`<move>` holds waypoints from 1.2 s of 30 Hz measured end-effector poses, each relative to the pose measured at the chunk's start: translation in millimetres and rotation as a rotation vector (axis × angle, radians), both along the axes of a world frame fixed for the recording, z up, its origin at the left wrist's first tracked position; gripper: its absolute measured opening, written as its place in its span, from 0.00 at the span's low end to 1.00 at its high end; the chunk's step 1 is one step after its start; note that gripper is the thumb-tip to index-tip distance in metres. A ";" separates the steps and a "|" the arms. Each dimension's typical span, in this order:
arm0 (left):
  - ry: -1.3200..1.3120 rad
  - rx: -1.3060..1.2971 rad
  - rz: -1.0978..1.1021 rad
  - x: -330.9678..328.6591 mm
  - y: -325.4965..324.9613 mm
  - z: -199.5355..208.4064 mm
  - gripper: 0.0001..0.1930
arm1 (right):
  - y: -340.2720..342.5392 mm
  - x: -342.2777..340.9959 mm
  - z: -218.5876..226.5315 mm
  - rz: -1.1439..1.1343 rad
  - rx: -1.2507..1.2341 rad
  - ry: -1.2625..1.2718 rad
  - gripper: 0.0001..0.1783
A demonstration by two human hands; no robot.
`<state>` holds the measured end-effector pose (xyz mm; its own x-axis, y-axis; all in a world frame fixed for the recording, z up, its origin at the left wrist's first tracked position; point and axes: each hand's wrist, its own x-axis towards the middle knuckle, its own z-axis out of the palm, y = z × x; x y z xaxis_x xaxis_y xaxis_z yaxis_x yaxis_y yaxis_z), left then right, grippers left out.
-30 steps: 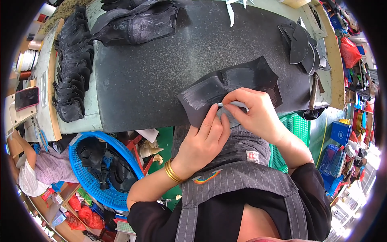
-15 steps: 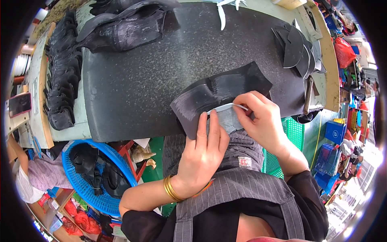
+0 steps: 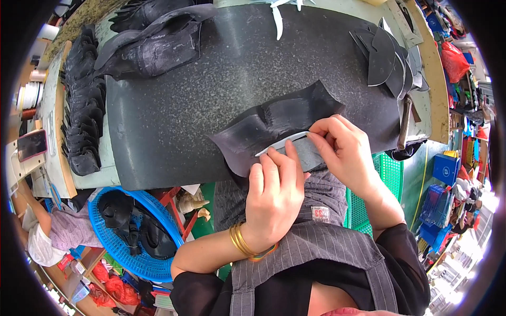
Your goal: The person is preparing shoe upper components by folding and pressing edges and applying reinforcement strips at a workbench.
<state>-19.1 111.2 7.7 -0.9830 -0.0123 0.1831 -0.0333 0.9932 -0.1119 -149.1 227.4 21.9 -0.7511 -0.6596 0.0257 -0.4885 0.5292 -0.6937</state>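
Note:
A black leather shoe-upper piece (image 3: 284, 117) lies bent across the near edge of the bench, its grey lining (image 3: 311, 152) turned toward me. A narrow pale strip (image 3: 274, 146) runs along the border between black face and lining. My right hand (image 3: 345, 152) pinches the strip's right end between thumb and forefinger. My left hand (image 3: 274, 195) rests with its fingers stretched out over the strip and lining, pressing there without gripping. The lower side of the piece is hidden behind my left hand.
Stacked black pieces (image 3: 84, 105) line the bench's left side. More black uppers (image 3: 163, 50) lie at the far left, cut black pieces (image 3: 387, 58) at the far right. A blue basket (image 3: 174, 226) stands below on the left, a green crate (image 3: 390, 179) on the right.
My left fingers have shifted right along the strip and lie flatter over it. The right hand's pinch has moved slightly, and less of the strip's end sticks out past it.

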 end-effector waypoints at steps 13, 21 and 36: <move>0.017 -0.022 -0.195 -21.8 -19.6 8.7 0.16 | -12.1 -80.1 19.4 0.169 0.590 0.055 0.26; 0.010 0.104 -0.448 -24.5 -45.1 12.2 0.29 | -46.1 -72.9 25.0 0.579 0.462 0.385 0.37; 0.015 0.161 -0.343 -39.7 -73.2 27.2 0.02 | -18.0 7.7 2.1 0.456 0.106 0.791 0.07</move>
